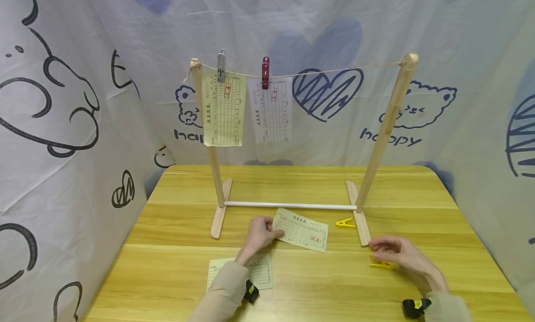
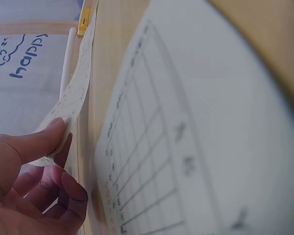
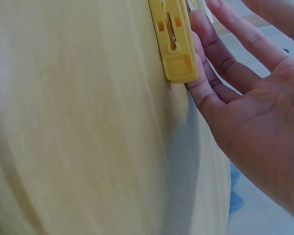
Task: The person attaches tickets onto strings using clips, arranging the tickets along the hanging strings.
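My left hand [image 1: 259, 236] pinches the left end of a pale yellow printed form [image 1: 303, 231] between thumb and fingers. In the left wrist view, the thumb lies on top of that form [image 2: 78, 93], whose far end stretches away along the table. Beside a yellow clothespin [image 1: 382, 265] is my right hand [image 1: 403, 254], fingers loosely bent and not gripping it. Seen from the right wrist, the clothespin [image 3: 179, 54] lies against or very close to the lower fingers; contact is hard to tell. A second printed form [image 1: 261, 272] lies partly under the left forearm.
A wooden rack [image 1: 384, 134] with a string [image 1: 334, 71] stands at the back. A grey clothespin [image 1: 221, 67] holds a yellow form [image 1: 225, 113] there; a dark red clothespin [image 1: 265, 73] holds a white form [image 1: 271, 113]. Another yellow clothespin [image 1: 345, 223] lies by the rack's right foot.
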Available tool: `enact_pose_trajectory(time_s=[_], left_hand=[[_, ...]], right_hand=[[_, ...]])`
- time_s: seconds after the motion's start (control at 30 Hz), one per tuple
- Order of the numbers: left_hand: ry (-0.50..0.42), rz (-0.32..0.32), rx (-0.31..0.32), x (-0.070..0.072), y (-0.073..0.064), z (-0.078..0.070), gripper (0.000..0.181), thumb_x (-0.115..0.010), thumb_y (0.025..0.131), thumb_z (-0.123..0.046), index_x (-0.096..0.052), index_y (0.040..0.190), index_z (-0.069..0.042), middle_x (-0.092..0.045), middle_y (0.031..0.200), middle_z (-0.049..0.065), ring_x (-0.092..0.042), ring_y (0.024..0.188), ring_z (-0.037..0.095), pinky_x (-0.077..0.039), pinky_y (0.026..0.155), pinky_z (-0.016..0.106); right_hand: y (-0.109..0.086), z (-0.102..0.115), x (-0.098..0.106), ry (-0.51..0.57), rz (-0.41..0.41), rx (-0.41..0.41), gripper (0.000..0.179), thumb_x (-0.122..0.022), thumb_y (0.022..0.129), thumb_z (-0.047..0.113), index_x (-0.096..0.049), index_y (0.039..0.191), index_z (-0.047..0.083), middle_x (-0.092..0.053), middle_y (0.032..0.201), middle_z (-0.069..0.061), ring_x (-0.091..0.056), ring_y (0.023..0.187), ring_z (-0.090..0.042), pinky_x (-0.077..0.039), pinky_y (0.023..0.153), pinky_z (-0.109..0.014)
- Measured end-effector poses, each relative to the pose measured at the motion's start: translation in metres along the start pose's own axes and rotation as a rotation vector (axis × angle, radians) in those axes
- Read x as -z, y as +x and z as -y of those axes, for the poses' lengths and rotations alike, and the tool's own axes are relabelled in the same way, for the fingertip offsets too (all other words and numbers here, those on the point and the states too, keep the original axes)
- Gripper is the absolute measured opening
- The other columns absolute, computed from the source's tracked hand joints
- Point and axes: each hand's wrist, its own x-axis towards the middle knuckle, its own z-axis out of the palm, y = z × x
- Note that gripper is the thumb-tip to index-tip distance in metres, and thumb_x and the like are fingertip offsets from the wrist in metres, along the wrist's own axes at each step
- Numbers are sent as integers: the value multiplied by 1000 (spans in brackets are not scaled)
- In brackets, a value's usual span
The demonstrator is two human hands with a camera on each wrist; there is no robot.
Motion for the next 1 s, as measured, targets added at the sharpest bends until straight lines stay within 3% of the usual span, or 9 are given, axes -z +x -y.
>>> enact_pose_trajectory(time_s=[0.3,0.5,0.67,1.0], left_hand=[[-79,37,32,1,1,1,16,-82,84,-12,-74,87,1,-70,64,10,-47,46,5,-35,41,15],[-157,92,91,3,0,-2,17,-79,87,-12,-74,94,3,-73,72,17,-51,47,9,-37,42,16],[-188,100,124,3,0,-3,20,-79,87,-13,-74,97,4,-73,76,22,-49,47,7,-35,41,16],[-244,106,145,3,2,0,23,-79,87,-14,-74,101,4,-73,76,22,-47,50,7,-34,45,17]], right_hand=[[-3,-1,-1,-96,35,21,39,-72,92,7,-62,123,-12,-73,107,-4,-61,88,-2,-54,73,-20],[-3,-2,-1,-137,76,56,38,-73,90,6,-63,123,-9,-72,107,-6,-58,84,-9,-51,70,-19],[-1,-2,-3,-152,77,82,39,-75,88,6,-63,122,-9,-68,99,-5,-51,79,-18,-46,62,-23],[4,-1,-10,-231,38,91,37,-79,85,7,-66,116,-9,-65,93,-5,-47,75,-15,-41,60,-23]])
